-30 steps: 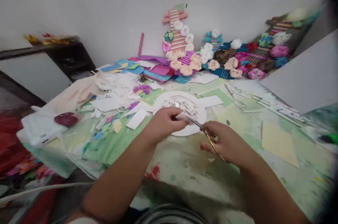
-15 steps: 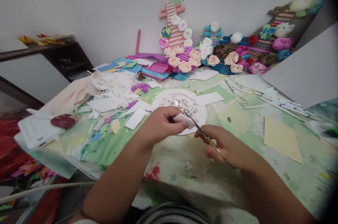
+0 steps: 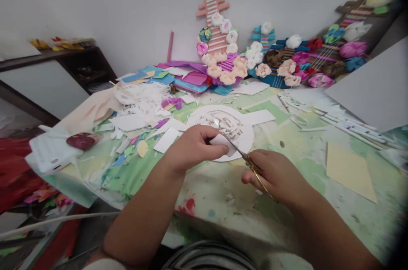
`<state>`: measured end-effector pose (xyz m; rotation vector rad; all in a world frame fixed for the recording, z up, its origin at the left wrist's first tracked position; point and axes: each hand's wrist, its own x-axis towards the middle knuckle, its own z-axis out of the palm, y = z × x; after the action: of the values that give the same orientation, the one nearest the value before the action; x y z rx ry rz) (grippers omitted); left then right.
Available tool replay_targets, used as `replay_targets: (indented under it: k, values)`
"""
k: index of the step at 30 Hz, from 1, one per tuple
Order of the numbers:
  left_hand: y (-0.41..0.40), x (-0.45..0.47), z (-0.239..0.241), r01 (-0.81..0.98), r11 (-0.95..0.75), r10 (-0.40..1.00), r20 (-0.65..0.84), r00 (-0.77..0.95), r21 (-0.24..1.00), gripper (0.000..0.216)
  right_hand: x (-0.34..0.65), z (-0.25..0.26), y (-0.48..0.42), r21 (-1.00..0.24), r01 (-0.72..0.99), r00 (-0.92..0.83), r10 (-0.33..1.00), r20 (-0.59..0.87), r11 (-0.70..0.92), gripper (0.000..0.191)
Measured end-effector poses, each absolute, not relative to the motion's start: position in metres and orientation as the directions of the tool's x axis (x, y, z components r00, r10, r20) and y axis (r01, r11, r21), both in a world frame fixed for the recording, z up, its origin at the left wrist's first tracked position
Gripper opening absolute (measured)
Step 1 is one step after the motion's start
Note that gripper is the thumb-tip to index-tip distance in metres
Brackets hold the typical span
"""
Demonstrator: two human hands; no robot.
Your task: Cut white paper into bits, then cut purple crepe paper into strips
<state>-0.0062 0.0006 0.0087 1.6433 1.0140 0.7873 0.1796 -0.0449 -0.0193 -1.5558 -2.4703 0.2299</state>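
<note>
My left hand (image 3: 200,147) is closed, pinching a small piece of white paper (image 3: 220,142) between thumb and fingers. In my right hand (image 3: 270,172) is a pair of scissors (image 3: 259,178) with gold-coloured handles, fingers curled round them. The blades reach left to the edge of the white paper. Beneath and behind both hands lies a round white cutout (image 3: 247,132) with a straight strip (image 3: 259,117) sticking out to the right. Many small white cut pieces (image 3: 231,125) are heaped on its middle, partly hidden by my left hand.
White shredded strips (image 3: 143,100) and coloured scraps cover the table's left side, near a white power bank or phone-like item (image 3: 47,151). Flower-decorated guitar-shaped crafts (image 3: 219,49) lean on the wall. Rolled paper sticks (image 3: 347,125) and a cream sheet (image 3: 349,172) lie to the right.
The scissor handles have spread wider apart, and the blades have shifted against the white paper. The whole view has turned slightly left, so the table things appear further right.
</note>
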Motion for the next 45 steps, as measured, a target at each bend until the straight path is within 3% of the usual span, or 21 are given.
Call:
replay_targets:
  k: [9,13,18,23,26,31,34,37,42,45]
  values:
    - [0.008,-0.01,0.001,0.081,-0.071,0.828,0.013,0.561,0.994,0.005,0.179,-0.022,-0.045,-0.238,0.876,-0.403,0.908,0.116,0.419,0.042]
    - [0.012,-0.01,-0.007,-0.021,0.019,0.82,-0.004,0.572,1.0,0.01,0.18,-0.024,-0.042,-0.299,0.871,-0.366,0.921,0.13,0.389,0.042]
    - [0.014,-0.004,-0.012,-0.102,0.061,0.835,0.005,0.55,0.993,0.007,0.181,-0.027,-0.04,-0.548,0.78,-0.273,0.953,0.135,0.301,0.044]
    - [0.01,0.008,-0.016,-0.084,0.12,0.85,-0.059,0.524,0.989,0.008,0.179,-0.037,-0.043,-0.862,0.462,-0.194,0.972,0.132,0.209,0.044]
    - [0.009,0.014,-0.019,-0.116,0.172,0.855,-0.09,0.511,0.978,0.009,0.18,-0.042,-0.042,-0.933,0.324,-0.118,0.985,0.127,0.159,0.044]
    - [0.006,0.017,-0.019,-0.242,0.21,0.878,-0.073,0.474,0.947,0.013,0.179,-0.032,-0.038,-0.857,0.498,0.045,0.983,0.178,0.132,0.035]
    - [0.004,0.019,-0.017,-0.29,0.211,0.877,-0.049,0.478,0.933,0.023,0.174,-0.027,-0.037,-0.812,0.571,0.03,0.986,0.165,0.119,0.032]
    - [0.002,0.022,-0.018,-0.277,0.235,0.867,-0.072,0.493,0.932,0.019,0.172,-0.031,-0.037,-0.79,0.592,-0.023,0.983,0.179,0.158,0.035]
    - [0.007,0.021,-0.022,-0.304,0.178,0.927,-0.055,0.372,0.936,0.019,0.171,-0.034,-0.036,-0.487,0.872,0.04,0.985,0.17,0.049,0.039]
    - [0.01,0.02,-0.022,-0.336,0.119,0.958,-0.019,0.287,0.934,0.016,0.17,-0.031,-0.038,-0.375,0.926,0.024,0.987,0.159,0.038,0.041]
